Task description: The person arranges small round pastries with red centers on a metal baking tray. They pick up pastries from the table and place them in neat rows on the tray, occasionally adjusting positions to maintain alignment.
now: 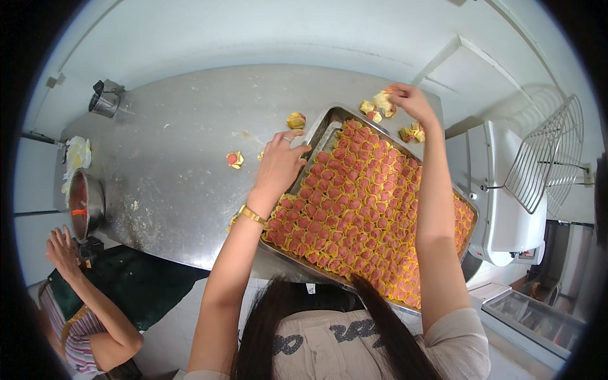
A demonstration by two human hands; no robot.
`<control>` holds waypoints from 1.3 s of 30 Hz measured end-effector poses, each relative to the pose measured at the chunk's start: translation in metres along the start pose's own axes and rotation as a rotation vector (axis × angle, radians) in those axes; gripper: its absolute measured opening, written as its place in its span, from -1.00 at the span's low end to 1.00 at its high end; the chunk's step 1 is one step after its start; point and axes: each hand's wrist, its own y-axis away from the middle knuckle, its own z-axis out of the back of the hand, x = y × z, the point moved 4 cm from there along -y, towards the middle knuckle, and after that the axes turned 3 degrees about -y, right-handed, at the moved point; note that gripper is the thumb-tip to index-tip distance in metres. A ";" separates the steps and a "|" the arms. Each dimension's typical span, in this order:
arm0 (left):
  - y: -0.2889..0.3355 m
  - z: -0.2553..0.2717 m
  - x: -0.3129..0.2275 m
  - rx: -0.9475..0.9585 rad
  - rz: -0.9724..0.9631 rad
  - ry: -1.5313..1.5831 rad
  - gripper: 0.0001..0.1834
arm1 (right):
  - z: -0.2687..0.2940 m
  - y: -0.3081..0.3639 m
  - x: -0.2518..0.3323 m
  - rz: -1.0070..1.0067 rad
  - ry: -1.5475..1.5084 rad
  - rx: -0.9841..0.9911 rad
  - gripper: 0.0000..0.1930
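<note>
At the upper right of the frame, the right hand (411, 101) pinches a yellow dumpling (382, 99) between its fingers over the counter (190, 114); it looks light, soft and easily squashed, best held loosely by the wrapper's sides. Near the center, the left hand (278, 163) has fingers spread beside the tray (334, 111), contact unclear.

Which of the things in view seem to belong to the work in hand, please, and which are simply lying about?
Likely in use:
yellow-wrapped piece, at the right hand's fingertips
metal tray of filled pieces, beside the left hand
loose pieces on the table

Apparently lying about:
metal container
crumpled wrapping
metal bowl, though it's near a co-worker's hand
</note>
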 end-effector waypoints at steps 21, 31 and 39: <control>-0.036 -0.030 0.021 0.145 0.009 0.335 -0.92 | 0.009 0.032 -0.022 0.006 0.370 -0.319 -0.57; -0.034 -0.008 0.033 -0.031 0.181 0.961 -0.90 | -0.142 0.069 0.075 0.023 -0.263 0.386 -0.40; -0.022 0.050 0.028 -0.215 0.040 0.542 -0.73 | -0.160 0.028 0.100 0.101 -0.294 0.480 -0.50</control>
